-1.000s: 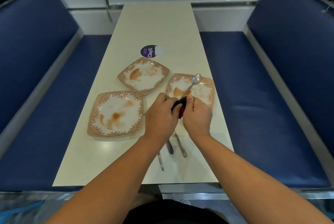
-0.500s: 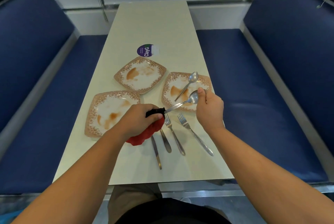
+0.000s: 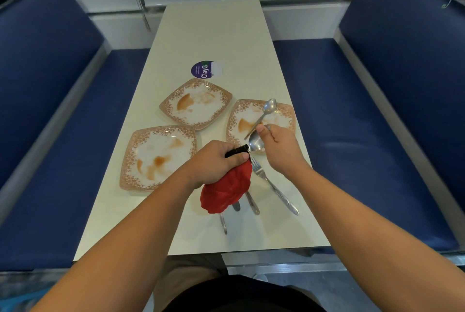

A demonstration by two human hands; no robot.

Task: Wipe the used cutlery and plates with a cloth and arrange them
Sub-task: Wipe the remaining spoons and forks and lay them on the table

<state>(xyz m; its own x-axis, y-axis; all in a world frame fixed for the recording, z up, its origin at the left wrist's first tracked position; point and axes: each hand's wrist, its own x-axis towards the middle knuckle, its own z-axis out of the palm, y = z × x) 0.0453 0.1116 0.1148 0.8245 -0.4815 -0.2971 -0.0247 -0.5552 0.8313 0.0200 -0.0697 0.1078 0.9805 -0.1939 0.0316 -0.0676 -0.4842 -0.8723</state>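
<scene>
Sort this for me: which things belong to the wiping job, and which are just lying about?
Job: red cloth, gripped by left hand; spoon pinched by right hand; second spoon on right plate; far plate; left plate; fork and other cutlery on the table.
Lying about: purple sticker; blue benches.

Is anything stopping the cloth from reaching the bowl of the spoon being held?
Yes. The right hand pinches the bowl of the spoon, thumb on its far edge, directly ahead of the cloth gripped in the left hand. Nothing else lies between cloth and bowl.
</scene>
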